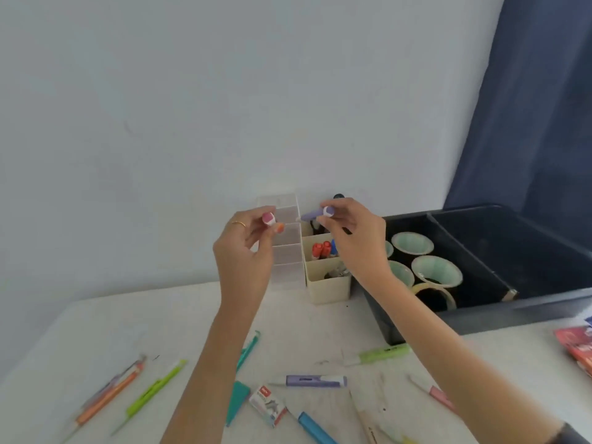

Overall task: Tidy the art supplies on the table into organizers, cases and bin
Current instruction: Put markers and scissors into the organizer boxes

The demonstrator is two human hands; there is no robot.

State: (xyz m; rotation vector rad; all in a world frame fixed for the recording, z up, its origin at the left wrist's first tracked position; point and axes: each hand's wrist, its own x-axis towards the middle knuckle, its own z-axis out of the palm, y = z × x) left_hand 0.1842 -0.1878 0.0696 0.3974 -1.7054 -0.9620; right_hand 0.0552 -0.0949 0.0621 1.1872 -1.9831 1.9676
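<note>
Both hands are raised in front of the organizers at the back of the table. My left hand (248, 248) pinches a pink marker (269, 218), seen end-on. My right hand (352, 238) pinches a purple marker (315, 214) whose tip points left, over the clear compartment organizer (288, 251). Beside it stands a cream organizer (326, 283) with red and blue markers (322, 249) and clips inside. Loose on the table lie a purple highlighter (315, 380), a green highlighter (381, 353), a blue marker (315, 427), a pink marker (437, 394) and a small eraser box (267, 405).
A dark bin (499, 270) at the right holds several pale green cups (435, 270) and a tape roll (434, 291). Orange pencils (109, 398), a lime pen (157, 389) and teal pens (246, 350) lie at front left. A red packet (576, 344) sits at the right edge.
</note>
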